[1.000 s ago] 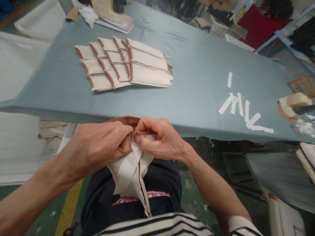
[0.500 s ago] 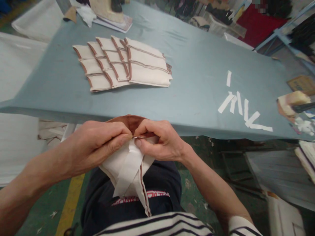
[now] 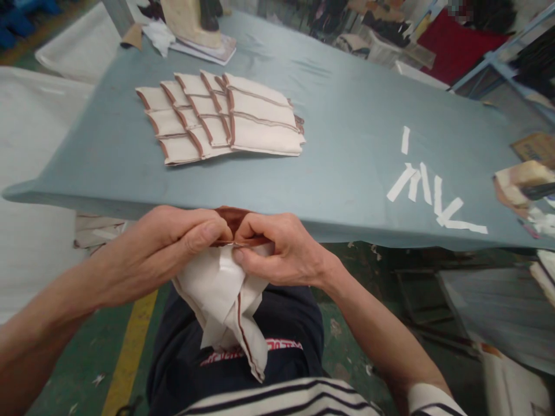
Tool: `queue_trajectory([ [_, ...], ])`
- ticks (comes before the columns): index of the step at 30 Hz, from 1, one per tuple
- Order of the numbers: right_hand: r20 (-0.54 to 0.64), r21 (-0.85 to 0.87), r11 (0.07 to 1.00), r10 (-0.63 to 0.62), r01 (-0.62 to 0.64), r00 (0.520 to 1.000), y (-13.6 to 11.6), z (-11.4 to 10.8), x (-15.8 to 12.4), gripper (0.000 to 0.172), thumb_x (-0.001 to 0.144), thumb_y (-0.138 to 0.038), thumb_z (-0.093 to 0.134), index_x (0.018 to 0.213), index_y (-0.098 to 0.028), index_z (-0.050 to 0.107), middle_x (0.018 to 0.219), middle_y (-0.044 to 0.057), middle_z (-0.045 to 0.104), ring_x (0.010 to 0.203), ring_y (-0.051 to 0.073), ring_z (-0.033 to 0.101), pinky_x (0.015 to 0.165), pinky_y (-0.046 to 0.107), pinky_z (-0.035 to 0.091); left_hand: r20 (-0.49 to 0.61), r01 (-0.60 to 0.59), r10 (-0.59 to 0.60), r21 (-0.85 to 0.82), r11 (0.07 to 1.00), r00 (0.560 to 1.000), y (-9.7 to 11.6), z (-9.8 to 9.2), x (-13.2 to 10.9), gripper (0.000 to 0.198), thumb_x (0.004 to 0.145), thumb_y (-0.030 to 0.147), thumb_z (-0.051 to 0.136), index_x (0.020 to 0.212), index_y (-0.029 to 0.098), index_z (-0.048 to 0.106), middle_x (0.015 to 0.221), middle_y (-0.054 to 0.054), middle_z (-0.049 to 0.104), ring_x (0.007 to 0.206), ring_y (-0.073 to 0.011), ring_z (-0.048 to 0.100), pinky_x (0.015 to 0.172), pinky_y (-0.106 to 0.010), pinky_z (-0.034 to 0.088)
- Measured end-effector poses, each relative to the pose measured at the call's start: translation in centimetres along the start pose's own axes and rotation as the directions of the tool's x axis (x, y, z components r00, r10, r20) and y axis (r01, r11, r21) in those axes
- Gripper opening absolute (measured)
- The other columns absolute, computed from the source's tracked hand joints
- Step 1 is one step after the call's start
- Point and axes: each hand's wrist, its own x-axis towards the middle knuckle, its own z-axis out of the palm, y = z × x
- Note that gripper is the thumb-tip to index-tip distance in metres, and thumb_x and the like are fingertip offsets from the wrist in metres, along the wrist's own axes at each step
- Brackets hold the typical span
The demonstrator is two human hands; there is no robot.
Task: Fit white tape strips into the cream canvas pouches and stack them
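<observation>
Both my hands pinch the top of a cream cloth piece (image 3: 225, 300) with brown trim, held over my lap just below the table's front edge. My left hand (image 3: 173, 248) grips its left side, fingers closed. My right hand (image 3: 277, 248) grips its right side, thumb and fingers pressed on the brown edge. The cloth hangs down crumpled between them. A fanned pile of similar cream pieces with brown trim (image 3: 221, 118) lies flat on the grey-blue table (image 3: 347, 121), beyond my hands.
Several white paper strips (image 3: 427, 193) lie on the table's right part. A sponge-like block (image 3: 518, 182) sits at the right edge. White fabric (image 3: 26, 144) lies left of the table. Clutter and a papers stack (image 3: 203, 40) stand at the far end.
My fingers have shifted along the brown edge and the hanging cloth has bunched up more. The view has tilted slightly; the table's things have not moved.
</observation>
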Motion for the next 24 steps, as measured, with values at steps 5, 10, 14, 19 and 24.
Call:
queue_trajectory([
  [5, 0.004, -0.028, 1.0, 0.001, -0.001, 1.0, -0.8, 0.2, 0.2, 0.019, 0.094, -0.026, 0.059, 0.08, -0.026, 0.046, 0.07, -0.009, 0.045, 0.064, 0.011, 0.043, 0.066, 0.028, 0.032, 0.162, 0.017, 0.021, -0.23, 0.973, 0.987, 1.2, -1.4, 1.9, 0.046, 0.114, 0.032, 0.05, 0.071, 0.021, 0.061, 0.064, 0.007, 0.052, 0.056, -0.0091, 0.047, 0.05, -0.016, 0.035],
  [10, 0.0, -0.063, 0.998, 0.015, -0.015, 1.0, -0.7, 0.2, -0.2, 0.015, 0.093, -0.026, 0.058, 0.082, -0.026, 0.048, 0.07, -0.009, 0.047, 0.067, 0.011, 0.046, 0.067, 0.028, 0.033, 0.179, -0.048, 0.08, -0.177, 0.983, 0.981, 0.4, -1.1, 1.3, 0.045, 0.116, 0.027, 0.051, 0.073, 0.021, 0.061, 0.066, 0.007, 0.054, 0.057, -0.0091, 0.05, 0.054, -0.018, 0.035],
  [14, -0.011, -0.012, 0.999, 0.041, -0.041, 0.999, -0.1, 0.3, -0.3, 0.012, 0.094, -0.029, 0.061, 0.086, -0.026, 0.054, 0.072, -0.007, 0.054, 0.068, 0.012, 0.049, 0.068, 0.028, 0.036, 0.031, -0.19, 0.191, -0.035, 0.981, 0.981, -0.8, 0.0, 0.4, 0.044, 0.121, 0.03, 0.051, 0.081, 0.022, 0.064, 0.068, 0.006, 0.056, 0.061, -0.0117, 0.051, 0.057, -0.025, 0.03],
  [19, -0.038, 0.062, 0.997, -0.052, 0.055, 0.998, 0.7, 0.7, -0.1, 0.015, 0.097, -0.03, 0.065, 0.086, -0.025, 0.056, 0.076, -0.006, 0.059, 0.069, 0.012, 0.052, 0.07, 0.026, 0.042, 0.011, -0.082, 0.085, -0.157, 0.984, 0.996, -1.6, 0.8, -0.3, 0.05, 0.122, 0.034, 0.051, 0.074, 0.023, 0.051, 0.062, 0.009, 0.045, 0.056, -0.0105, 0.041, 0.054, -0.023, 0.03],
  [24, -0.028, 0.061, 0.996, -0.068, 0.069, 0.997, 1.6, 1.0, -0.6, 0.009, 0.099, -0.026, 0.066, 0.091, -0.023, 0.063, 0.082, -0.004, 0.067, 0.07, 0.011, 0.056, 0.069, 0.025, 0.043, -0.08, -0.258, 0.257, 0.0, 0.966, 0.963, -2.1, 1.5, -0.7, 0.041, 0.122, 0.025, 0.055, 0.081, 0.023, 0.058, 0.064, 0.009, 0.051, 0.055, -0.0104, 0.045, 0.056, -0.025, 0.031],
])
